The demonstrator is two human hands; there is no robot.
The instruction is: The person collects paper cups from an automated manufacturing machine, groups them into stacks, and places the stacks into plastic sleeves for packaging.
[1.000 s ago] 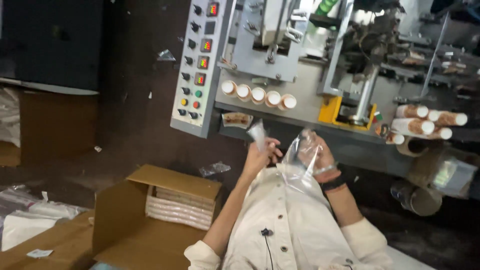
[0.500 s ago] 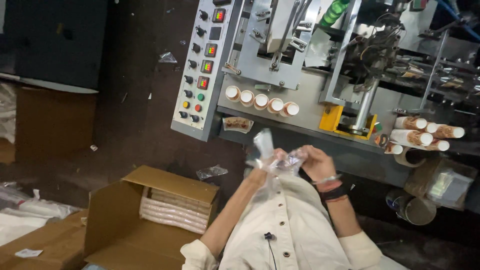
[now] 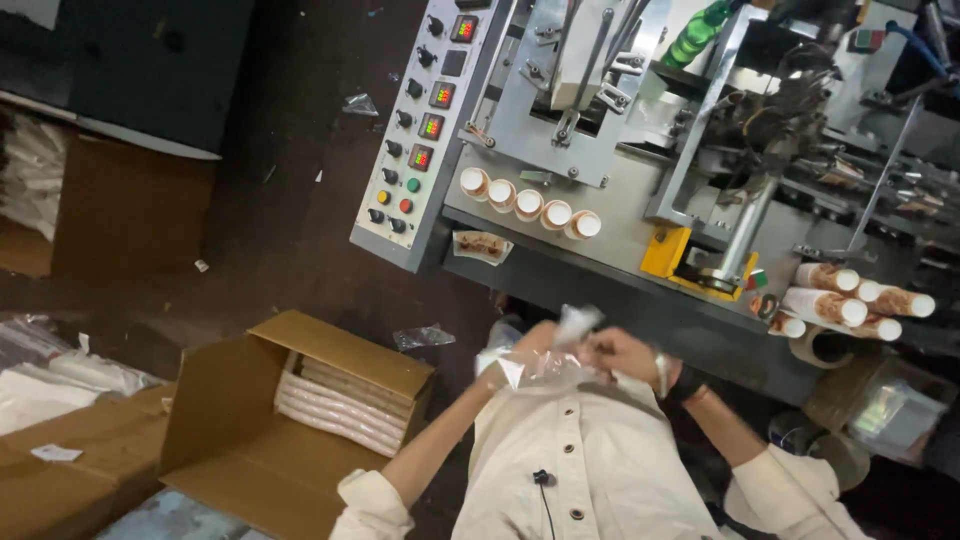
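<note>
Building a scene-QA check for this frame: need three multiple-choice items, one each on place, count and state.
1. Where is the cardboard box?
A) on the machine
B) on the floor at the person's left
C) behind the control panel

2. How many white cups stand in the row on the machine ledge?
A) three
B) five
C) eight

3. What are the left hand and right hand doing?
A) resting on the box
B) pressing buttons
C) both gripping a clear plastic bag

Answers:
1 B, it sits low left, off the machine.
2 B, five rims show.
3 C, the bag spans both hands.
</note>
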